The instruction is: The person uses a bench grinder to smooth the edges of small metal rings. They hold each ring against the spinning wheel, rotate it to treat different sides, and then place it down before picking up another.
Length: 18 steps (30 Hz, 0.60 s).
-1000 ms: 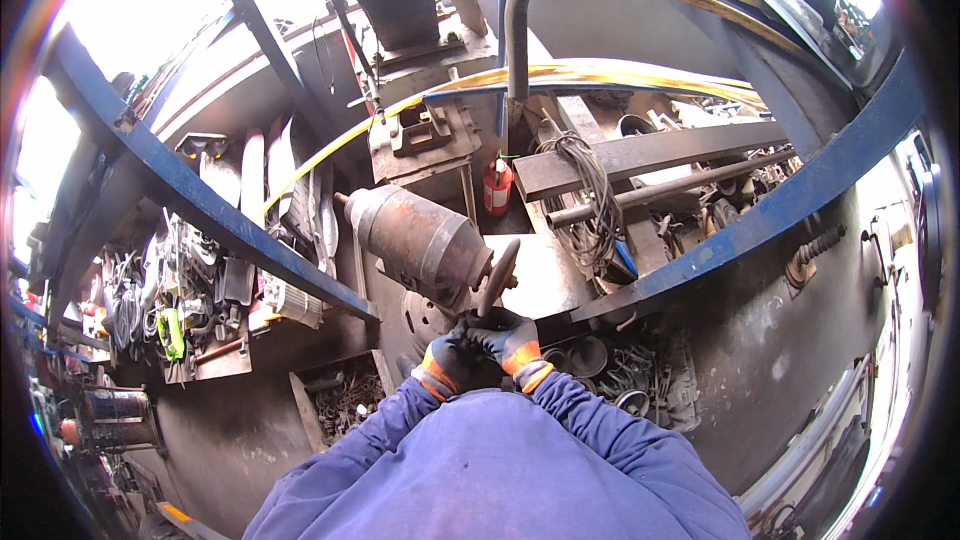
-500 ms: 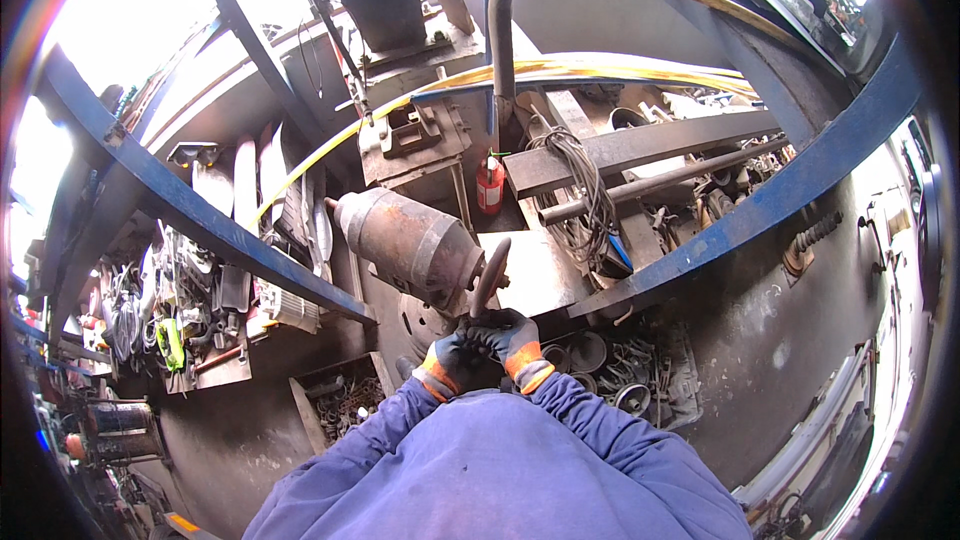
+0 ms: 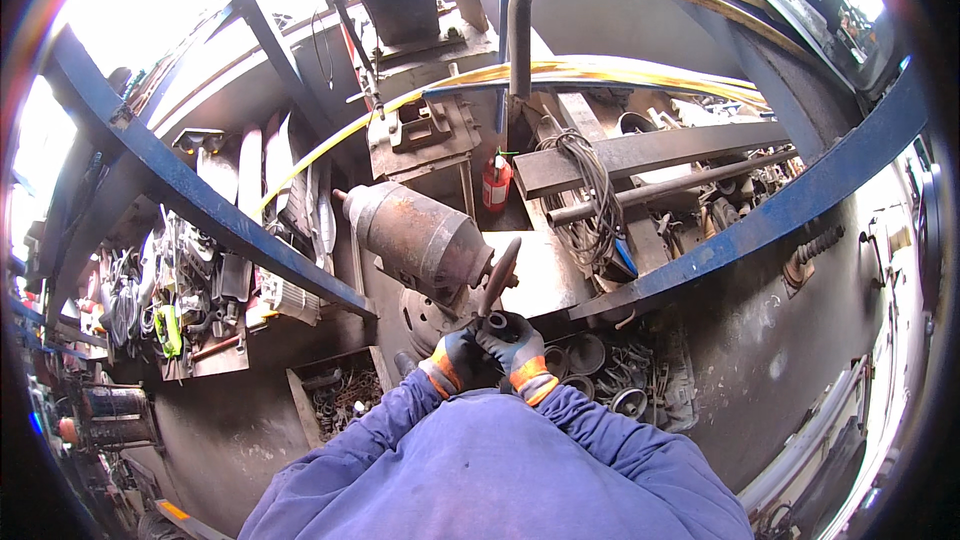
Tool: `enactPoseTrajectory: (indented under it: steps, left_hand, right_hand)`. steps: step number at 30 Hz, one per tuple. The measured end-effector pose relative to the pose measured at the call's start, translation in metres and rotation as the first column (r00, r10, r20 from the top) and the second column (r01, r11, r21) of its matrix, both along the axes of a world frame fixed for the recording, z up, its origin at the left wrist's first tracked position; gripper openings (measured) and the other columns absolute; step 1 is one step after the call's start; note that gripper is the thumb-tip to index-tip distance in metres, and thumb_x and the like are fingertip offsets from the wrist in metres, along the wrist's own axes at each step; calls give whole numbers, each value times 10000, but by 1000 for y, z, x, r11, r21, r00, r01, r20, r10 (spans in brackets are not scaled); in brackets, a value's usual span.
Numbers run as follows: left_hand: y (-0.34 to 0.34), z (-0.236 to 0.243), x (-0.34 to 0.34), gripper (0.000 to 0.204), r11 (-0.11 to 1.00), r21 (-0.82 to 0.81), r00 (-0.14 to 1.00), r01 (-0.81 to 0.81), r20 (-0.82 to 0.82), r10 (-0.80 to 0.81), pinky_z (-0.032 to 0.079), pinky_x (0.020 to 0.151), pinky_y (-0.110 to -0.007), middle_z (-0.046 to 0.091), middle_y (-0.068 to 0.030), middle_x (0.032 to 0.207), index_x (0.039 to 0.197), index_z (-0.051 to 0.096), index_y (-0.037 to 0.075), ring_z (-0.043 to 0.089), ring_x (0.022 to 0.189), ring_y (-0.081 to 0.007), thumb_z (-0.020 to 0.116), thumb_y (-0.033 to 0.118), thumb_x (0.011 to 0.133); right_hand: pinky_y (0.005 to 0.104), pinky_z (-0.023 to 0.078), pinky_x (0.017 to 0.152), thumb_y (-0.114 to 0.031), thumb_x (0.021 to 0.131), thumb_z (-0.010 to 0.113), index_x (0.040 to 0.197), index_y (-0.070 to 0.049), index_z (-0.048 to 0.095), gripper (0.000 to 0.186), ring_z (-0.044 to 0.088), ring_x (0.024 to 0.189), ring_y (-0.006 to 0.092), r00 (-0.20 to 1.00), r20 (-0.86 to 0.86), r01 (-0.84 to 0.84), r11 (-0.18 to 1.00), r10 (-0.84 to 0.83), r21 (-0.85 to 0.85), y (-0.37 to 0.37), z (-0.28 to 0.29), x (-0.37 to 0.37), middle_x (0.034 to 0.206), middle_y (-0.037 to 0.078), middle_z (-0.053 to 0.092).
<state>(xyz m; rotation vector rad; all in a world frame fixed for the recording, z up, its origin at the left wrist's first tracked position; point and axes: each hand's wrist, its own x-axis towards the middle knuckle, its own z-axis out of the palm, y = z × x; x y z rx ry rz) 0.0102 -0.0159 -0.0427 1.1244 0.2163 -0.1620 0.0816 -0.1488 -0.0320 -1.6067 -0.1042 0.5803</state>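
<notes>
Small dark round piece: just near of the brown disc-shaped wheel; hollow end faces up, long axis hidden.
My right hand: grey-gloved, orange-cuffed, curled around that piece.
My left hand: dark-gloved, beside the right; fingers hidden, I cannot tell its grip.
Wheel: worn, on edge, running near to far.
Rusty barrel-shaped metal machine: left of the wheel.
Scuffed grey floor: right.
Farther: blue metal beam, red extinguisher.

2 hands, 1 hollow-ended part, 1 rusty motor, 1 edge-on wheel, 1 extinguisher.
</notes>
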Motion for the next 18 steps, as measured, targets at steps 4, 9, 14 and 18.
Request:
enactPoseTrajectory:
  steps: [4, 9, 14, 18]
  left_hand:
    - [-1, 1, 11, 271, 546, -815, 952, -195, -291, -94, 528, 847, -390, 680, -76, 1013, 1165, 627, 76, 641, 899, -240, 448, 198, 1003]
    - [-9, 56, 27, 303, 718, -582, 845, -383, -534, 18, 504, 829, -438, 680, -79, 944, 1073, 637, 90, 631, 860, -244, 486, 339, 989]
    - [3, 7, 20, 348, 645, -738, 951, -197, -305, -58, 516, 876, -393, 689, -89, 973, 1159, 625, 62, 647, 888, -258, 439, 319, 1015]
    - [-6, 21, 17, 350, 663, -706, 950, -249, -313, 23, 507, 883, -396, 684, -106, 981, 1170, 610, 45, 642, 894, -259, 435, 311, 1024]
  right_hand:
    - [316, 527, 885, -237, 720, 876, 1135, -23, 674, 508, 674, 959, 188, 1000, 7, -5, 1000, 5, 14, -2, 10, -1, 1062, 96, 720]
    - [325, 529, 866, -274, 741, 851, 1116, -31, 692, 474, 684, 951, 198, 993, 109, -46, 997, 52, -57, 0, 10, 4, 1065, 118, 720]
    - [307, 531, 860, -61, 746, 836, 1119, 4, 668, 414, 678, 927, 171, 988, 154, 7, 1000, -6, -10, 7, -23, 7, 1046, 95, 725]
    - [285, 551, 698, -18, 741, 831, 1064, 3, 681, 357, 670, 776, 146, 995, 45, 90, 995, -92, 36, 7, -34, 4, 962, 86, 729]
